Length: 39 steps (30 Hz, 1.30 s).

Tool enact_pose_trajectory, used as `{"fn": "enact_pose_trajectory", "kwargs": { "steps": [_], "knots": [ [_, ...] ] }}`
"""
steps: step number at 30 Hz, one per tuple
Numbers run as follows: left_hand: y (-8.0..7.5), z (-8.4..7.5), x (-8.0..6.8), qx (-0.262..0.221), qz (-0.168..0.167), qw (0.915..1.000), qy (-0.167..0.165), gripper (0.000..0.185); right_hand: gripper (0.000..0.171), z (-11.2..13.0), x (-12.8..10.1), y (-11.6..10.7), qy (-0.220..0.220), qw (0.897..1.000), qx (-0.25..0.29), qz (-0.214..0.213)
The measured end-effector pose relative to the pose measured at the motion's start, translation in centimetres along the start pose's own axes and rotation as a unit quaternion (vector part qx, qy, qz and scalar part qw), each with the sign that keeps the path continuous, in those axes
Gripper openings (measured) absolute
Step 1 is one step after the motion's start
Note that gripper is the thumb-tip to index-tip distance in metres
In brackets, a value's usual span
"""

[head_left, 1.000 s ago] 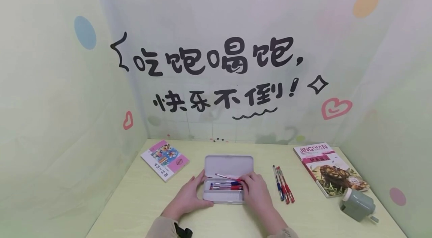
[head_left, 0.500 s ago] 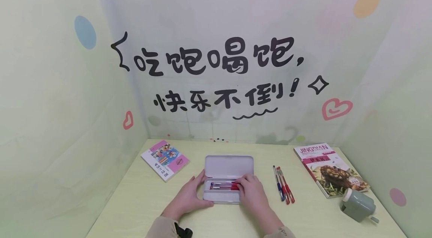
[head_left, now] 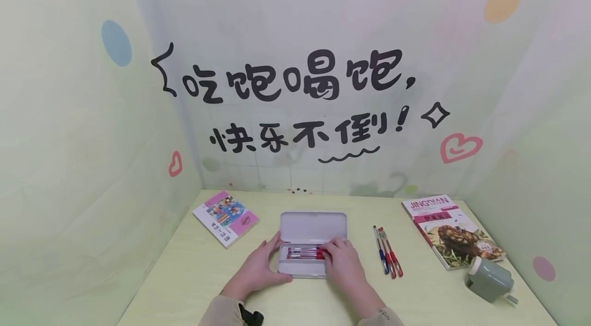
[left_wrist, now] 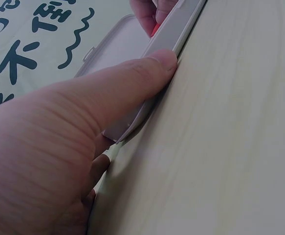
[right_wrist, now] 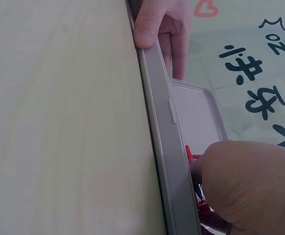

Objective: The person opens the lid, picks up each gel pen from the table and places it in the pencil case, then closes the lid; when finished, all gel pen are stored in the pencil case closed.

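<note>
The open pencil case (head_left: pixel 306 256) is lying on the bench (head_left: pixel 184 274), its lid (head_left: pixel 313 226) folded flat behind the tray; the left hand (head_left: pixel 256 270) is gripping the case's left end, thumb (left_wrist: pixel 132 85) pressed along the near wall and fingers (right_wrist: pixel 174 34) curled over the far edge; the right hand (head_left: pixel 343 264) is resting over the case's right end, fingers bent down onto the pens (head_left: pixel 302 252) inside, though whether they are pinching one cannot be told; three more pens (head_left: pixel 387 258) are lying right of the case.

matt plastic pencil case (head_left: pixel 313 226), wood-grain table (head_left: pixel 194 269)
</note>
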<state>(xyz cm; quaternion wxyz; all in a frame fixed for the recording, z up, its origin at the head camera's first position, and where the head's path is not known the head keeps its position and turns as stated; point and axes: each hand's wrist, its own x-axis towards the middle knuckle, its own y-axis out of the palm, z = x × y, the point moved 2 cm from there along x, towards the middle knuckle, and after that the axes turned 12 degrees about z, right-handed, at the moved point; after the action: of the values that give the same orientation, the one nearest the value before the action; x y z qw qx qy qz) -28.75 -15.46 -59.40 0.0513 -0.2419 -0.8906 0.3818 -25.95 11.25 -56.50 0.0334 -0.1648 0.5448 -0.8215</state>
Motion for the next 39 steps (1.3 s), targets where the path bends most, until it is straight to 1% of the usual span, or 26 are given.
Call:
{"fn": "enact_pose_trajectory", "kwargs": {
  "steps": [8,11,16,19,21,24,26,28,33,39],
  "knots": [
    [-0.2,0.0,0.0,0.005,0.001,1.0000,0.000,0.139,0.019,0.0,0.2,-0.1,0.000,1.000,0.008,0.002],
    [-0.1,0.0,0.0,0.005,0.003,1.0000,-0.004,0.139,0.018,-0.2,0.1,-0.1,0.009,1.000,0.024,-0.001],
    [0.0,0.0,0.0,0.006,0.001,1.0000,0.001,0.139,0.017,-0.6,0.0,-0.2,0.029,0.998,0.061,-0.002],
    [0.1,-0.1,0.1,0.007,0.000,1.0000,0.002,0.139,0.018,-0.9,0.0,-0.2,0.039,0.996,0.074,-0.001],
    [0.1,-0.1,0.1,0.007,-0.001,1.0000,0.003,0.139,0.019,-1.2,-0.1,-0.2,0.043,0.996,0.076,-0.006],
    [0.1,-0.2,0.1,0.007,0.000,1.0000,0.003,0.139,0.020,-1.8,-0.1,-0.5,0.041,0.996,0.071,-0.027],
    [0.1,-0.2,0.0,0.006,0.000,1.0000,0.004,0.139,0.020,-2.2,-0.2,-0.8,0.038,0.996,0.072,-0.040],
    [0.0,-0.2,0.0,0.007,0.000,1.0000,0.004,0.139,0.020,-2.7,-0.3,-1.1,0.042,0.995,0.075,-0.044],
    [0.1,-0.1,0.0,0.007,-0.001,0.9999,0.009,0.139,0.025,-4.7,-1.0,-2.1,0.078,0.993,0.084,-0.038],
    [0.2,-0.1,0.0,0.006,0.001,0.9999,0.008,0.139,0.030,-7.4,-2.2,-3.5,0.125,0.986,0.103,-0.040]
  ]
}}
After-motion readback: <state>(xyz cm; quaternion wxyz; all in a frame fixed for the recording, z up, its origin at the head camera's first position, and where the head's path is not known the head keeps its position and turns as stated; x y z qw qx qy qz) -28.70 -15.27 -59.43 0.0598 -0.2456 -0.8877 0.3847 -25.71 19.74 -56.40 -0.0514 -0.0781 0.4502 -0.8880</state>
